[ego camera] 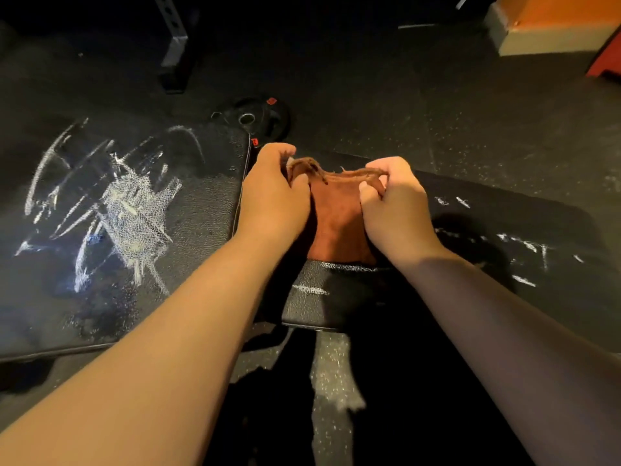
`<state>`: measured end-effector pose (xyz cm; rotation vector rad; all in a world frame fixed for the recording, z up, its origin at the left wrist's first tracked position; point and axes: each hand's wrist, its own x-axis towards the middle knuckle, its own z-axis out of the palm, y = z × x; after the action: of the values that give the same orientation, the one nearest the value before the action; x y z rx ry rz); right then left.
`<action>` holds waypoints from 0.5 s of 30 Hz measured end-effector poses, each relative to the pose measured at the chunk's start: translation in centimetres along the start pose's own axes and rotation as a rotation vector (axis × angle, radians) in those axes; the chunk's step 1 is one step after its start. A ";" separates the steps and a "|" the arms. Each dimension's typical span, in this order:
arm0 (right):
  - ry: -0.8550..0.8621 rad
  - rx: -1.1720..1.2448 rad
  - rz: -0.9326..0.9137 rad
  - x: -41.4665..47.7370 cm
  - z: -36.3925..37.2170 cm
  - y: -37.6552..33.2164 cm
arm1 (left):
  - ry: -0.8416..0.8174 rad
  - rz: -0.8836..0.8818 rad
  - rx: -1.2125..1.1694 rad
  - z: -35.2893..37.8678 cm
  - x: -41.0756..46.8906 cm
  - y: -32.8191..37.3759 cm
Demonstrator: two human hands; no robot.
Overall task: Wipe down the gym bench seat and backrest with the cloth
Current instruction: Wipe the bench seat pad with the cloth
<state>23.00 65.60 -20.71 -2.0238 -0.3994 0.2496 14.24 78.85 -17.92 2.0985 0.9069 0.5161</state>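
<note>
A rust-brown cloth (336,223) lies on the black bench seat (504,230), near the gap to the backrest. My left hand (272,196) pinches the cloth's upper left corner. My right hand (396,203) pinches its upper right edge, and the top hem is stretched between them. The black backrest pad (117,213) fills the left of the view and is smeared with white chalky marks. Smaller white streaks dot the seat to the right of the cloth.
A black weight plate (255,117) lies on the dark speckled rubber floor just beyond the bench. A grey steel rack post (174,45) stands at the back left. An orange and cream box (551,25) sits at the back right.
</note>
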 end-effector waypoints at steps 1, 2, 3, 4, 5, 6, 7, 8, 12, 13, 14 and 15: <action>0.022 0.007 0.014 -0.1 0.0 0.3 | 0.005 -0.004 -0.013 0.1 0.0 0.0; 0.018 -0.002 0.039 -0.1 0.1 0.4 | 0.007 -0.010 -0.026 0.2 0.0 -0.1; -0.009 -0.020 0.069 -0.1 0.1 0.3 | 0.007 -0.014 -0.030 0.2 -0.1 -0.2; -0.055 -0.072 0.092 -0.3 0.3 0.4 | 0.005 -0.020 -0.018 0.2 -0.1 -0.5; -0.093 -0.198 0.070 -0.6 0.4 0.4 | 0.001 -0.023 0.009 0.1 -0.3 -0.7; -0.104 -0.375 -0.017 -1.2 0.7 0.4 | -0.004 -0.021 0.041 0.1 -0.5 -1.1; -0.119 -0.525 -0.155 -1.9 1.0 0.3 | -0.011 -0.011 0.060 -0.1 -0.8 -1.4; -0.174 -0.587 -0.304 -2.6 1.4 0.3 | -0.018 -0.001 0.064 -0.3 -1.1 -1.7; -0.542 -0.617 -0.356 -3.6 3.3 -0.2 | -0.016 0.035 0.056 -1.0 -2.1 -2.6; -0.552 -0.673 -0.329 -3.3 3.8 -0.1 | -0.006 0.062 0.073 -1.0 -2.3 -2.9; -0.539 -0.712 -0.325 -2.8 4.1 -0.2 | 0.004 0.071 0.089 -0.9 -2.3 -3.3; -0.526 -0.728 -0.320 -2.2 4.3 -0.3 | 0.000 0.067 0.093 -0.8 -2.5 -3.4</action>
<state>19.38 68.42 -22.41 -2.5325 -1.2809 0.4885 10.59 78.90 -20.21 2.2193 0.8779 0.5171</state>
